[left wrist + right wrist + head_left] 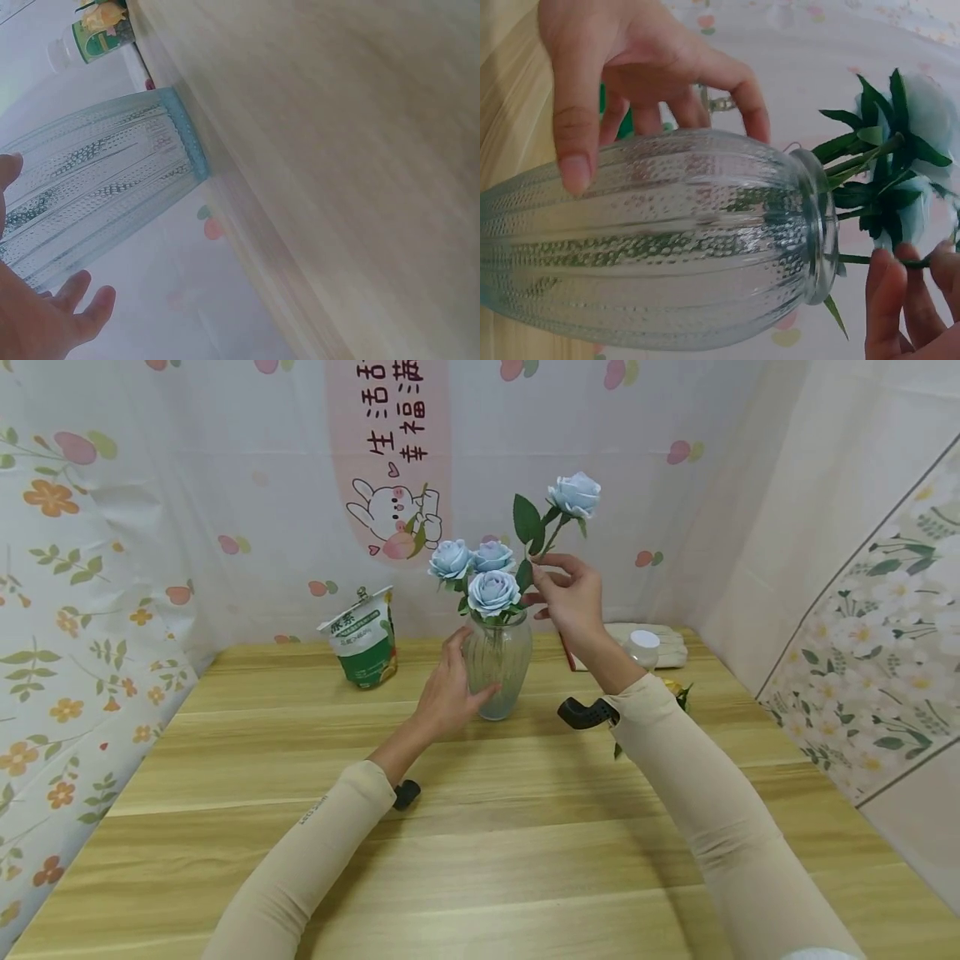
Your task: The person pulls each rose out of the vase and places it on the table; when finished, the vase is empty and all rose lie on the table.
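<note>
A ribbed clear glass vase (497, 668) stands on the wooden table with three pale blue roses (492, 592) in its mouth. My left hand (447, 685) holds the vase from its left side, thumb across the front and fingers behind; the right wrist view shows this thumb (576, 142) against the glass. With thumb and fingertips, my right hand (572, 597) pinches the green stem of another pale blue rose (575, 495), whose bloom rises above the others to the right. In the right wrist view that stem (855, 259) runs close by the vase's rim (821, 225).
A green and white pouch (365, 639) stands at the back left. Behind my right forearm are a white-capped bottle (642, 648), pale gloves (671, 646) and a yellow flower (673, 686). A patterned curtain (270, 493) hangs behind the table.
</note>
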Tool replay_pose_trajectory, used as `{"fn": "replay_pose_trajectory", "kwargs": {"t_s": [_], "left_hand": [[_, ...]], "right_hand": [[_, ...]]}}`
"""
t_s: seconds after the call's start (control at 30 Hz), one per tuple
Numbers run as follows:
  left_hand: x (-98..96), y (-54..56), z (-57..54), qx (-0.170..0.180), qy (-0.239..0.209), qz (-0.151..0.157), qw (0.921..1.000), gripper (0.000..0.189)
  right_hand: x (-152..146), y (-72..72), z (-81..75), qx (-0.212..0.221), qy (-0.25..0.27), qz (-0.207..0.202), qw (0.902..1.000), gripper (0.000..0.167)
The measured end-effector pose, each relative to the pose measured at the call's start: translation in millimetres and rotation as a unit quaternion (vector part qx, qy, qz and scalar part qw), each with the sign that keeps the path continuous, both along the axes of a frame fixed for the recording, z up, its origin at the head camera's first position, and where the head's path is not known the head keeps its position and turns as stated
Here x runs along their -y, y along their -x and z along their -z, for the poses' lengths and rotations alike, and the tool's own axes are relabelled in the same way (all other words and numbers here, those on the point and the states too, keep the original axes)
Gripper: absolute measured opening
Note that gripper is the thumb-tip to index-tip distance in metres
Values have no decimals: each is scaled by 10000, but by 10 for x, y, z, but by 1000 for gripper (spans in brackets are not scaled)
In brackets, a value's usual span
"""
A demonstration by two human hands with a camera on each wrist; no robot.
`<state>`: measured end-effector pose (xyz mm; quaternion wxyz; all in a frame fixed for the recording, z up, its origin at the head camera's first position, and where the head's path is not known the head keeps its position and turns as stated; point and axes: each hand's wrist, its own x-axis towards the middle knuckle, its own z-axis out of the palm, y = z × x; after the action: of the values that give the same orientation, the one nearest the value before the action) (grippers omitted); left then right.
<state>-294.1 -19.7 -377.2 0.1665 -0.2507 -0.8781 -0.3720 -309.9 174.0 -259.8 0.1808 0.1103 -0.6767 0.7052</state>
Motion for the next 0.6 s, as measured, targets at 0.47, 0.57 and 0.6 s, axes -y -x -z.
{"fn": "replay_pose_trajectory", "kwargs": {"t_s": [0.47, 0.57, 0.6], "left_hand": [[-5, -11, -2, 27, 12, 0, 10000, 96], [-5, -17, -8, 18, 38, 20, 10000, 96], [-4, -19, -9, 18, 39, 23, 10000, 96]], "right_hand": [[47, -13, -116, -944, 553, 464, 9929, 18], [62, -39, -160, -1224, 574, 529, 9894, 20], [68, -48, -179, -1330, 572, 588, 9877, 21]]}}
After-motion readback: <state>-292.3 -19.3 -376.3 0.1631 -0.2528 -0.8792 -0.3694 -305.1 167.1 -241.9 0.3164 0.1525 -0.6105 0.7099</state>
